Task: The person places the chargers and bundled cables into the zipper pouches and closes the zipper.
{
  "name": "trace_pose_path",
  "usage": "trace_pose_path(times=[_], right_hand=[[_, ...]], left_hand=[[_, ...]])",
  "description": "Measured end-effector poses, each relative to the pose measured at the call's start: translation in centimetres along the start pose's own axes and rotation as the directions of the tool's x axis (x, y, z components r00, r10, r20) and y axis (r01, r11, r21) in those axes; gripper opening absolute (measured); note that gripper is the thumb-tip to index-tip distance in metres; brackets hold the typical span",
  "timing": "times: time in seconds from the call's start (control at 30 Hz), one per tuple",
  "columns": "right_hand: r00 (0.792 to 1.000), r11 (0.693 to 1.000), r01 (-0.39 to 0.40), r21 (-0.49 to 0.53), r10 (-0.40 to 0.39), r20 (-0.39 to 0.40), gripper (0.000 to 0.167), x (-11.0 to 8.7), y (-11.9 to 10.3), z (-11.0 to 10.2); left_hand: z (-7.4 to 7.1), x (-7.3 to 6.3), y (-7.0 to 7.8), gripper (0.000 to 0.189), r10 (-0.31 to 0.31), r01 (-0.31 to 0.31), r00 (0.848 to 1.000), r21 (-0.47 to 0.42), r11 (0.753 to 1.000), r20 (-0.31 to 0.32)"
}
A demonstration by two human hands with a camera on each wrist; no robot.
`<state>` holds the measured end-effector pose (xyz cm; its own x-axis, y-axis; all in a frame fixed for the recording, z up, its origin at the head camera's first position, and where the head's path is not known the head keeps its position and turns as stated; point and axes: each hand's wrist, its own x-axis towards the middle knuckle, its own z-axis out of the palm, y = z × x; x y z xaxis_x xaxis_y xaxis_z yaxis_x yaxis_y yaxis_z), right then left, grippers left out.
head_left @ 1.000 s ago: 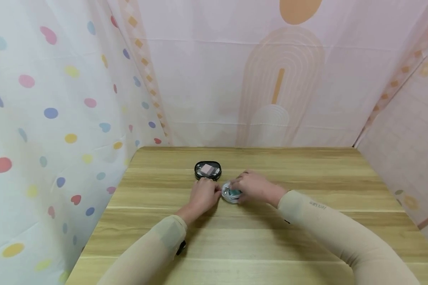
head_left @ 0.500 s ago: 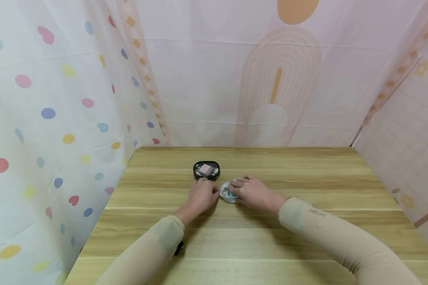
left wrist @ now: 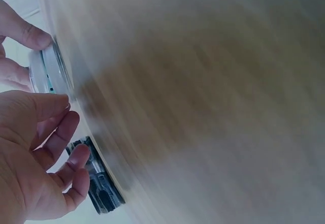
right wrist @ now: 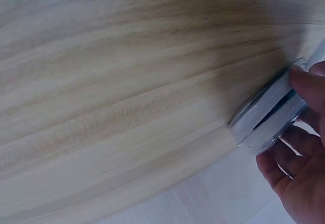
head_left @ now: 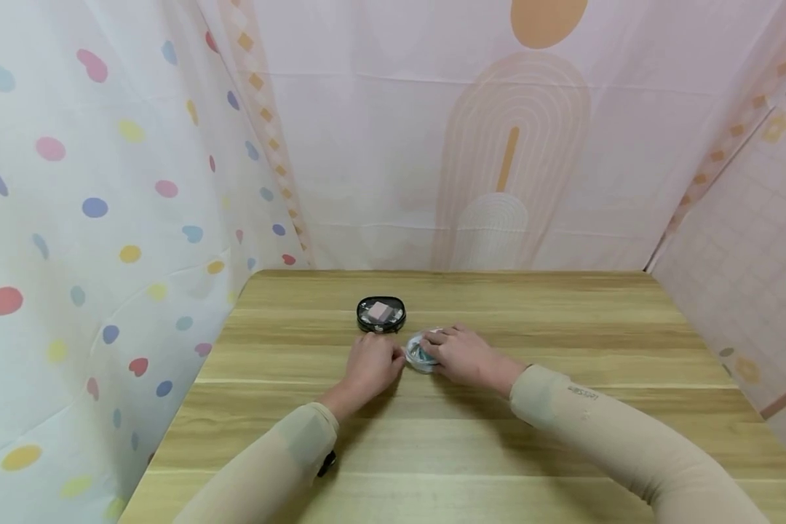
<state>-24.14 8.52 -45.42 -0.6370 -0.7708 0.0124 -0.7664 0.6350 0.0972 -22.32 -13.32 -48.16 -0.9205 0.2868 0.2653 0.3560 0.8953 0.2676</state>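
A small round clear case (head_left: 415,358) with teal contents lies on the table. My right hand (head_left: 466,356) grips its right side, thumb and fingers across the rim in the right wrist view. There the case (right wrist: 261,118) stands edge-on, with a dark slit between two clear layers. At its left edge, my left hand (head_left: 372,363) has thumb and index fingertip together, pinching at the rim; what lies between the tips is hidden. The other left fingers curl loosely near an oval black-rimmed pouch (head_left: 381,313) with a clear top and a pinkish block inside, apart from it.
The wooden table (head_left: 530,451) extends around both hands, its far edge meeting a pale patterned curtain (head_left: 380,167). A dotted curtain (head_left: 105,291) hangs along the left, and another pale cloth (head_left: 747,255) hangs on the right.
My right hand's fingers have shifted slightly on the round clear case. My left hand has drawn back a little from the black-rimmed pouch, still at the case's left edge.
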Motion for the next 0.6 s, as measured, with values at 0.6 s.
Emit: trace_pose_path(times=[0.6], right_hand=[[0.997,0.98,0.079,0.184,-0.082,0.007,0.063,-0.1,2.5,-1.6]], left_hand=[[-0.1,2.0,-0.6,0.007,-0.041,0.038,0.998,0.051,0.998,0.053]])
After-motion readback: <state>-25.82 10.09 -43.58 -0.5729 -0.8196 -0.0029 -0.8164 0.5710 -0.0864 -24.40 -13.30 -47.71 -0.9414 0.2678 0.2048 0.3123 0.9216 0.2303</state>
